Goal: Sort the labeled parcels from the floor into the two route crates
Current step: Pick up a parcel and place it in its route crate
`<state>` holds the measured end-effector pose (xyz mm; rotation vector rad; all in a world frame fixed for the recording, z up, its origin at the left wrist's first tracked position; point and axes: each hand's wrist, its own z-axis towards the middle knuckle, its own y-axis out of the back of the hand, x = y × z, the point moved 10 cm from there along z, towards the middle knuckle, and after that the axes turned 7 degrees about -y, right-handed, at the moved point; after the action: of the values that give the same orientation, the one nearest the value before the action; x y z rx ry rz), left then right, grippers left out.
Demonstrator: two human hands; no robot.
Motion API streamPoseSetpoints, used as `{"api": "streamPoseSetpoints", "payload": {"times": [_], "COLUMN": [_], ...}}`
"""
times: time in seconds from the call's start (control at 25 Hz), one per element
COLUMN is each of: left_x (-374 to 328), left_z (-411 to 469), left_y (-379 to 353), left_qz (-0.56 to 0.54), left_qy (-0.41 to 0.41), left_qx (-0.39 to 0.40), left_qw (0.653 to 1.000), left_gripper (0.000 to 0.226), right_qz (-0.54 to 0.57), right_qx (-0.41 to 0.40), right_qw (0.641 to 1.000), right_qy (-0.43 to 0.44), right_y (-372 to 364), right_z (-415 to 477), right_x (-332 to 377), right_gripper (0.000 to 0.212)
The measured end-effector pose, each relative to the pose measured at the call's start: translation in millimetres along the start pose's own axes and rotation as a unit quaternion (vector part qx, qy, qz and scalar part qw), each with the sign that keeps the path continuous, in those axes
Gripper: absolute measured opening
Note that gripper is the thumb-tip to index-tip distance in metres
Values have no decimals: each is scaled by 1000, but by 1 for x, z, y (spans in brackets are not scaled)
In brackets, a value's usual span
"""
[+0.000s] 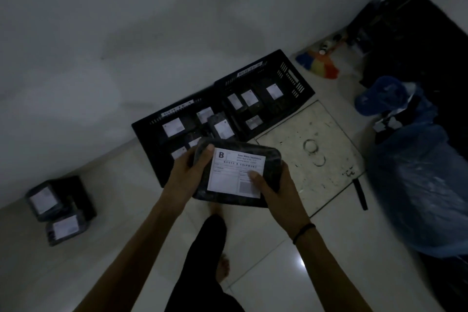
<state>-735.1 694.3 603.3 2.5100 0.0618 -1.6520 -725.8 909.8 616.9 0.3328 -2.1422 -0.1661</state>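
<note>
I hold a black wrapped parcel (272, 159) in front of me, its white label marked B facing up. My left hand (187, 172) grips its left edge, thumb on top. My right hand (276, 190) grips the right lower edge, thumb pressing the label. Beyond the parcel two black slotted crates stand side by side against the wall: the left crate (149, 132) and the right crate (296, 83), each with several labeled parcels inside. Two more labeled parcels (50, 200) (64, 229) lie on the floor at the left, next to a dark box.
A pale floor hatch (316, 132) with ring handles lies right of the crates. Large blue plastic bags (417, 185) fill the right side. Colourful items (319, 63) sit by the far wall corner. My leg and bare feet (222, 266) are below on the white tiles.
</note>
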Motion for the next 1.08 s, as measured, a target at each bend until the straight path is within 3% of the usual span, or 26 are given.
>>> {"api": "streamPoseSetpoints", "payload": {"times": [0.12, 0.36, 0.56, 0.64, 0.8, 0.92, 1.08], "left_x": [39, 77, 93, 109, 131, 175, 241], "left_z": [61, 218, 323, 361, 445, 488, 514], "left_y": [-34, -110, -154, -165, -193, -216, -244], "left_qz": [2, 34, 81, 112, 184, 208, 169], "left_qy": [78, 106, 149, 168, 126, 176, 252], "left_qx": [-13, -14, -17, -58, -125, -144, -164], "left_qw": [997, 994, 985, 978, 967, 951, 939], "left_gripper": [26, 24, 31, 29, 26, 31, 36], "right_qz": [-1, 23, 29, 13, -54, -77, -97], "right_qx": [3, -20, -19, -7, 59, 79, 90], "right_qw": [999, 992, 983, 981, 980, 972, 970], "right_qy": [-42, -120, -180, -194, -180, -208, -206], "right_y": [26, 88, 124, 133, 131, 139, 139], "right_z": [75, 255, 373, 427, 542, 604, 681], "right_x": [-21, -49, -51, -54, -76, -111, -136], "right_gripper": [58, 61, 49, 48, 53, 56, 30]}}
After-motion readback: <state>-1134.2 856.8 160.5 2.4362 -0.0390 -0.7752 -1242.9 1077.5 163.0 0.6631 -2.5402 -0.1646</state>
